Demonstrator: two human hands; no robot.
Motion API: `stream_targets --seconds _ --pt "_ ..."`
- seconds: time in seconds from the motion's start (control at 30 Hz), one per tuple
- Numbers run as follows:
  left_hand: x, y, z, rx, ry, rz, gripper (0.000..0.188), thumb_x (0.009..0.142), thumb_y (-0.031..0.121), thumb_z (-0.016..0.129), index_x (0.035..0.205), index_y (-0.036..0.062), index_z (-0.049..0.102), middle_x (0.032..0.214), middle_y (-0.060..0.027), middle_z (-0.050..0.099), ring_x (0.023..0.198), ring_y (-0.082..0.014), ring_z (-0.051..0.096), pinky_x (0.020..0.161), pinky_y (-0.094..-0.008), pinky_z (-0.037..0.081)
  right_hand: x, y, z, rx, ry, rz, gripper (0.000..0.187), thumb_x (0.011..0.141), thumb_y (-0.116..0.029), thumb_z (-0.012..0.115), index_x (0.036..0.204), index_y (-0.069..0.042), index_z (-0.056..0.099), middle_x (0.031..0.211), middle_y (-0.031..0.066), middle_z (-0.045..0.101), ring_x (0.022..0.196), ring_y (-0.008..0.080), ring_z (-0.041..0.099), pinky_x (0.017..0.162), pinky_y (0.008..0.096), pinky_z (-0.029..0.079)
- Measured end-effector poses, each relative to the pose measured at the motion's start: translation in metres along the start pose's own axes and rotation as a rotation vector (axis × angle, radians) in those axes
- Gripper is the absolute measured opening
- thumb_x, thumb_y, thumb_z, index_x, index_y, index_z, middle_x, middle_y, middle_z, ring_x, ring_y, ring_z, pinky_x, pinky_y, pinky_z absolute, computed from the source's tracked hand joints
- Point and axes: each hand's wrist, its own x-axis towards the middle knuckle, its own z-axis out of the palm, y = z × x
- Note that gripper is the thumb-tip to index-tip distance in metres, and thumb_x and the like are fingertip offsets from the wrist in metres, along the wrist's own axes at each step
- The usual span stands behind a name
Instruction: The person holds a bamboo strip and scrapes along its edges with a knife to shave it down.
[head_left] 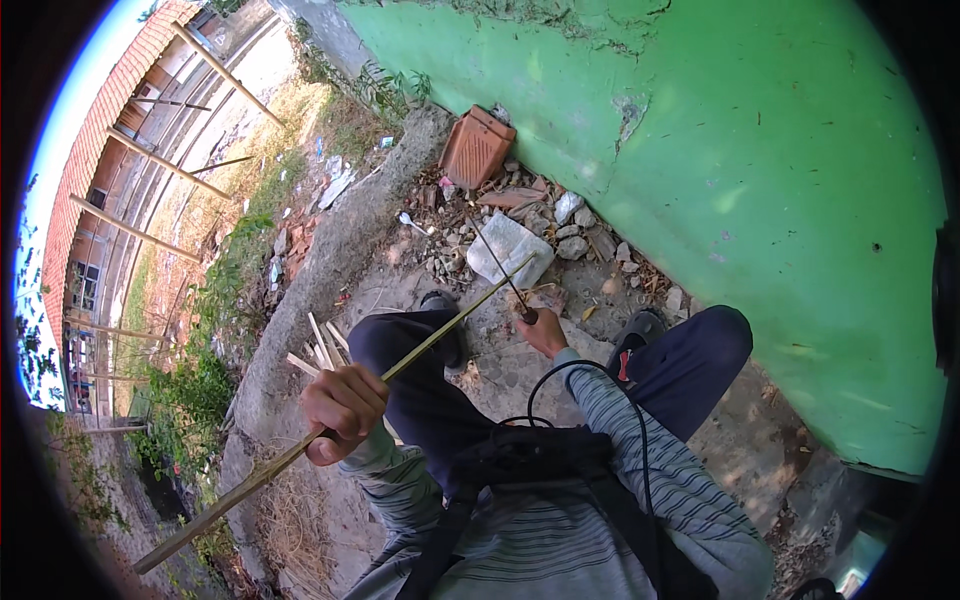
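Observation:
My left hand (345,410) is closed round a long thin bamboo strip (440,340). The strip slants from the lower left up to a narrow tip over the rubble ahead of me. My right hand (545,334) grips the dark handle of a knife (497,262) with a long, slim, dark blade. Blade and strip cross in the picture near the strip's far end; whether they touch I cannot tell. Several pale split bamboo pieces (322,345) stick out beside my left knee. Thin shavings (300,520) lie on the ground below my left hand.
A green wall (760,180) rises on the right. Ahead lie a white block (510,250), loose stones (573,248) and a terracotta roof tile (478,148). A low concrete ledge (345,230) runs along the left, with plants (190,400) beyond. A black cable (640,440) loops over my right arm.

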Motion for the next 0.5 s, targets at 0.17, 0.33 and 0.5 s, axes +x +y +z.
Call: stream_targets --seconds 0.17,0.33,0.5 --pt "-0.008 0.007 0.011 0.165 0.259 -0.020 0.053 0.090 0.038 0.058 0.052 0.0110 0.032 0.042 -0.0007 0.035 0.032 -0.0150 0.032 0.037 -0.0311 0.023 -0.002 -0.010 0.012 -0.082 0.035 -0.039 0.029 0.080 -0.023 0.067 0.071 0.004 0.061 0.064 0.0209 0.062 0.062 0.0366 0.064 0.062 0.0457 0.047" --pt "0.001 0.006 0.028 0.220 0.798 -0.029 0.032 0.089 0.030 0.057 0.075 0.0136 0.033 0.063 -0.0002 0.029 0.051 -0.0130 0.025 0.053 -0.0315 0.025 0.009 0.005 0.008 -0.147 0.066 -0.072 0.028 0.081 -0.023 0.068 0.070 0.002 0.060 0.060 0.0160 0.061 0.055 0.0303 0.062 0.056 0.0426 0.046" --pt "-0.007 0.007 0.031 0.189 0.846 0.048 0.032 0.090 0.028 0.056 0.073 0.0135 0.033 0.061 0.0000 0.030 0.048 -0.0106 0.025 0.048 -0.0300 0.023 0.005 -0.012 0.006 0.551 -0.379 0.407 0.027 0.085 -0.022 0.068 0.065 -0.008 0.057 0.057 0.0008 0.055 0.047 0.0101 0.051 0.043 0.0318 0.038"
